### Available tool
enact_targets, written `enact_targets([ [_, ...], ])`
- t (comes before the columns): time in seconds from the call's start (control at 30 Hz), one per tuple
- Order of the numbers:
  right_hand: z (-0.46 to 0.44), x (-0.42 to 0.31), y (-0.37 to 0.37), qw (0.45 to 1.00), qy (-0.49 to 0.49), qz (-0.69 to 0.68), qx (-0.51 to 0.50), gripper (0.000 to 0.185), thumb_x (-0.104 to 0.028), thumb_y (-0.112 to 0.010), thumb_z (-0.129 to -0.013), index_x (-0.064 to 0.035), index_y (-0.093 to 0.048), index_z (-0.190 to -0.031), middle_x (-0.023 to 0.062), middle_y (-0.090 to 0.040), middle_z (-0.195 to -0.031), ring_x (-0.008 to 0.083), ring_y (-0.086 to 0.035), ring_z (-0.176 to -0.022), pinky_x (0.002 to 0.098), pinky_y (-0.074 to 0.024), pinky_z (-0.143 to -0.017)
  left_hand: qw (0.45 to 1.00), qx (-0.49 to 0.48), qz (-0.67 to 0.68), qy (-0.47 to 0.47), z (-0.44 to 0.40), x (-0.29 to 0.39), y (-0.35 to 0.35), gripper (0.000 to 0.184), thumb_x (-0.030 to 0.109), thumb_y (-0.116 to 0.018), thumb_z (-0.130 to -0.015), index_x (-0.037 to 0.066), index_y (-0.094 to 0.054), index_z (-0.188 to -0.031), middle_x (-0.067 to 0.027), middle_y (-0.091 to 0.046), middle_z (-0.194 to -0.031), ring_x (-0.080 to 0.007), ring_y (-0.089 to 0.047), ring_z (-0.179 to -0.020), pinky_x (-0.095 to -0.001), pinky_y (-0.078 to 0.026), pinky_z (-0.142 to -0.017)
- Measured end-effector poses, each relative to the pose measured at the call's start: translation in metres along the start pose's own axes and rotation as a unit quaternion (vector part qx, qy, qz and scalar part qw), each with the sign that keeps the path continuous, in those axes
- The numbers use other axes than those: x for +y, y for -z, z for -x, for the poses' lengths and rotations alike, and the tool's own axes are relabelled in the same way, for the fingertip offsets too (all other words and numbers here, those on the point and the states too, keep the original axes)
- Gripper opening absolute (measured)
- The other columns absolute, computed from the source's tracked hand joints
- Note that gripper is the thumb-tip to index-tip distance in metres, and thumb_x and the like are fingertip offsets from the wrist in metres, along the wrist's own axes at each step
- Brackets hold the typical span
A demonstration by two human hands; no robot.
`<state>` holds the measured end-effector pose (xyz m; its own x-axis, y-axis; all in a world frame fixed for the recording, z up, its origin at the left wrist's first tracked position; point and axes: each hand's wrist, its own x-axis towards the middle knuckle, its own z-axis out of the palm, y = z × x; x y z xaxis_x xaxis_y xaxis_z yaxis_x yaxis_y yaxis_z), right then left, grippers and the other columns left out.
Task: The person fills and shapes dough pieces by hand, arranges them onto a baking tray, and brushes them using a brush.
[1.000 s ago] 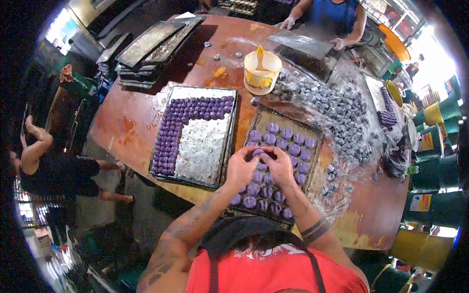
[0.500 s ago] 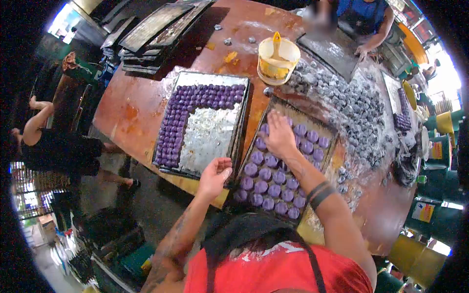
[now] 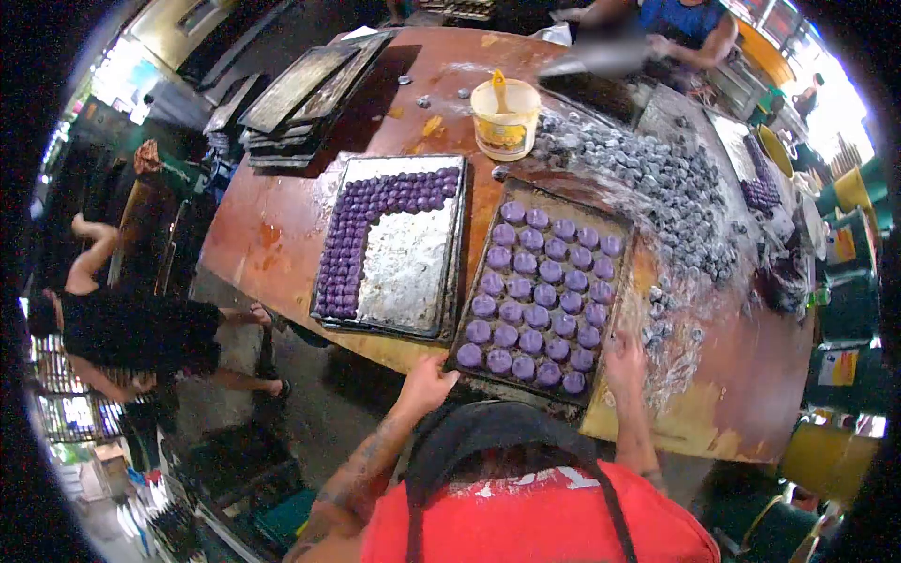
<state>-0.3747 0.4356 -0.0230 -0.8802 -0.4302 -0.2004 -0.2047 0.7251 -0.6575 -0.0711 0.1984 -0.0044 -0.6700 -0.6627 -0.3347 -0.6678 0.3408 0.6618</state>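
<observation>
A dark-rimmed tray (image 3: 549,199) holds rows of round purple dough pieces (image 3: 535,315) in front of me. My left hand (image 3: 430,383) is at its lower left corner, fingers curled against the rim. At the right edge of the same tray is my right hand (image 3: 626,364), somewhat blurred, its fingers extended along the side. To the left lies another tray (image 3: 404,272), with small dark purple balls (image 3: 343,258) packed along its left side and top.
A white and yellow bucket (image 3: 505,122) with a brush stands behind the trays. Flour-dusted balls (image 3: 671,192) are heaped to the right. Stacked trays (image 3: 300,94) are at the back left. A co-worker (image 3: 690,33) stands across the table; another person (image 3: 141,324) is at left.
Both hands have moved to the near sides of the dough tray; the right hand has left its top left area. The tray's pieces are now uncovered. The co-worker's tray has shifted.
</observation>
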Motion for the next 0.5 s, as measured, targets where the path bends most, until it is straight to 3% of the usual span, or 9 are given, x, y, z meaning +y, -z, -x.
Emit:
enact_targets([
  [0.03,0.027,-0.008,0.009,0.998,-0.045,-0.038,-0.003,0.053,-0.030,-0.066,-0.086,-0.0015,-0.054,-0.129,0.0195,-0.063,-0.109,0.0304,-0.062,-0.100,0.0389,-0.0474,-0.089,0.999,-0.020,0.026,0.017,-0.002,0.004,0.001,0.046,0.022,-0.068,-0.083,-0.002,-0.060,-0.121,-0.0183,-0.064,-0.095,-0.0276,-0.064,-0.078,-0.0392,-0.050,-0.073],
  [0.13,0.060,-0.004,0.006,0.981,-0.109,-0.031,-0.160,0.060,-0.031,-0.068,-0.084,0.0005,-0.051,-0.131,0.0196,-0.062,-0.107,0.0316,-0.061,-0.097,0.0403,-0.0473,-0.087,0.981,-0.049,0.155,0.101,-0.010,0.009,-0.001,0.038,0.018,-0.067,-0.083,-0.003,-0.062,-0.116,-0.0127,-0.066,-0.086,-0.0223,-0.062,-0.072,-0.0354,-0.050,-0.067],
  [0.2,0.071,0.038,-0.032,0.998,0.020,0.059,-0.001,0.061,-0.033,-0.068,-0.085,0.0023,-0.051,-0.131,0.0183,-0.061,-0.102,0.0303,-0.060,-0.091,0.0404,-0.0476,-0.083,0.928,-0.018,0.313,0.203,-0.015,-0.002,-0.016,0.030,0.015,-0.065,-0.085,-0.003,-0.064,-0.109,-0.0090,-0.066,-0.081,-0.0189,-0.062,-0.070,-0.0322,-0.050,-0.064],
  [0.23,0.069,0.041,-0.042,0.987,0.088,0.105,0.081,0.061,-0.033,-0.068,-0.085,0.0032,-0.051,-0.131,0.0176,-0.060,-0.100,0.0297,-0.059,-0.088,0.0404,-0.0477,-0.081,0.909,-0.055,0.337,0.240,-0.019,0.000,-0.009,0.024,0.012,-0.062,-0.087,-0.001,-0.062,-0.107,-0.0070,-0.066,-0.087,-0.0172,-0.062,-0.071,-0.0287,-0.050,-0.063],
  [0.33,0.063,0.027,-0.017,0.999,-0.035,-0.003,-0.025,0.060,-0.036,-0.068,-0.086,0.0050,-0.052,-0.127,0.0143,-0.059,-0.088,0.0252,-0.057,-0.078,0.0379,-0.0479,-0.074,0.835,-0.035,0.477,0.273,-0.018,-0.025,-0.016,0.027,0.010,-0.060,-0.088,0.000,-0.057,-0.114,-0.0083,-0.065,-0.089,-0.0188,-0.063,-0.072,-0.0313,-0.052,-0.064],
  [0.37,0.060,0.017,-0.004,0.996,-0.062,-0.037,-0.048,0.059,-0.036,-0.068,-0.086,0.0050,-0.053,-0.125,0.0133,-0.059,-0.086,0.0239,-0.057,-0.076,0.0371,-0.0479,-0.073,0.843,-0.055,0.457,0.278,-0.022,-0.037,-0.021,0.031,0.008,-0.058,-0.089,0.001,-0.053,-0.119,-0.0090,-0.064,-0.089,-0.0224,-0.064,-0.073,-0.0346,-0.054,-0.065],
  [0.43,0.055,0.004,0.017,0.984,-0.113,-0.100,-0.095,0.055,-0.037,-0.067,-0.087,0.0049,-0.055,-0.122,0.0111,-0.059,-0.081,0.0215,-0.057,-0.073,0.0356,-0.0480,-0.070,0.805,-0.054,0.516,0.288,-0.019,-0.047,-0.028,0.030,0.007,-0.057,-0.089,0.001,-0.053,-0.117,-0.0098,-0.063,-0.089,-0.0248,-0.064,-0.074,-0.0361,-0.054,-0.065],
  [0.5,0.055,0.007,0.017,0.984,-0.112,-0.119,-0.073,0.052,-0.036,-0.067,-0.087,0.0050,-0.056,-0.118,0.0103,-0.059,-0.080,0.0204,-0.057,-0.072,0.0347,-0.0478,-0.069,0.777,-0.070,0.553,0.292,-0.022,-0.051,-0.032,0.027,0.005,-0.058,-0.088,0.001,-0.052,-0.114,-0.0104,-0.062,-0.090,-0.0282,-0.064,-0.079,-0.0405,-0.055,-0.066],
])
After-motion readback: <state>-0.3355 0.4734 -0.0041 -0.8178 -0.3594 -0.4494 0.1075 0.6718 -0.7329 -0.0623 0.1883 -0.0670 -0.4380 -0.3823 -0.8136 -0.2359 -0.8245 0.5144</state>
